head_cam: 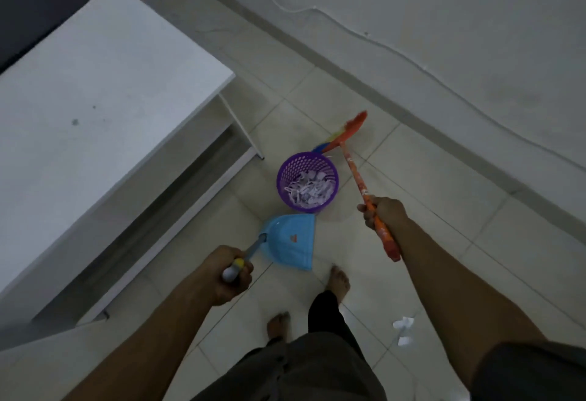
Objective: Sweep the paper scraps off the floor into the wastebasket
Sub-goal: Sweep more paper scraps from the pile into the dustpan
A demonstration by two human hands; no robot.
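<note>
Most white paper scraps (pixel 309 192) are in the purple mesh wastebasket (pixel 283 175); a few stray pieces (pixel 403 326) remain near right. Your left hand (pixel 230 273) grips the blue plastic dustpan (pixel 288 240), your right hand (pixel 385 211) the orange broom (pixel 356 175).

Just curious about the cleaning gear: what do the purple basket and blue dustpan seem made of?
Purple basket: looks like moulded plastic, going by its even lattice of holes and uniform colour. Blue dustpan: probably smooth plastic too, one flat colour with a small red mark; dim light leaves doubt.

purple wastebasket (pixel 307 180), blue dustpan (pixel 290 242), orange broom (pixel 361 178), white scraps (pixel 403 331)
</note>
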